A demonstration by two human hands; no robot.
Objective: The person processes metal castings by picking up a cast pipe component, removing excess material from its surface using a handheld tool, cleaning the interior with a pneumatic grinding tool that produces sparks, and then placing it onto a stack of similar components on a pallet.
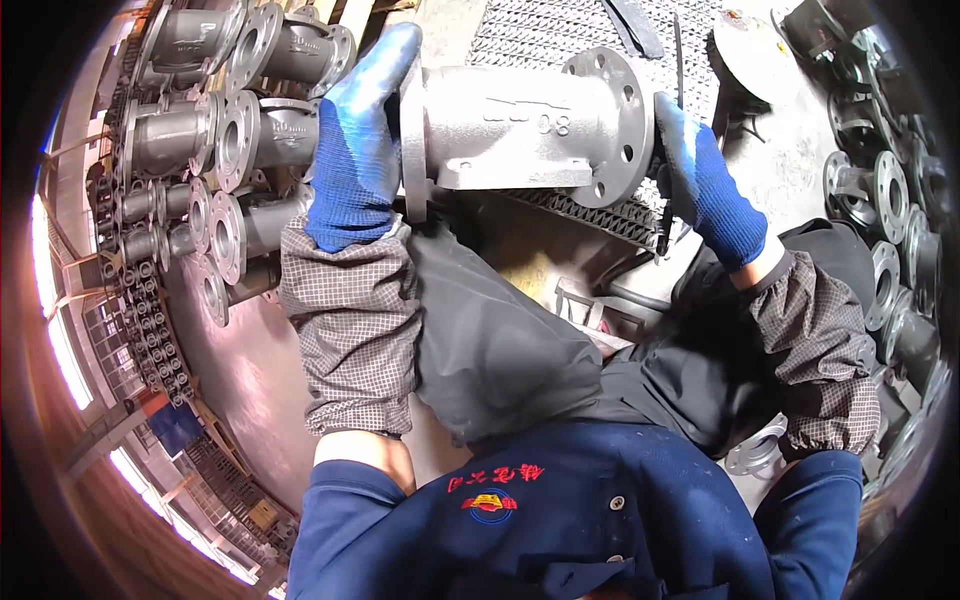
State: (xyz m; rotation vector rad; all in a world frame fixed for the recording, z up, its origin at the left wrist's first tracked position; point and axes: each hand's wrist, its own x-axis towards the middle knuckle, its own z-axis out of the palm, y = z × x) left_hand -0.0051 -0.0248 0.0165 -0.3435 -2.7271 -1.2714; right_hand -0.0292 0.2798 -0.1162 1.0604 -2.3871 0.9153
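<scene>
A silver-grey cast metal flanged valve body (525, 118) lies sideways between my gloved hands, with raised lettering on its side and a flat pad facing me. Its left flange is gripped by my left hand (368, 125), in a blue coated glove. At the other end, my right hand (697, 175) presses against the outer face of the right flange, which has bolt holes. Parts of the fingers on both hands are hidden behind the flanges. Beneath the valve body is a metal grating (560, 38) with a wavy pattern.
Several similar flanged castings (290, 50) are stacked at the left. More castings (885, 195) crowd the right side. On the grating lie a dark flat tool (634, 27) and a thin dark rod (679, 60). A round pale plate (750, 55) stands right of the grating.
</scene>
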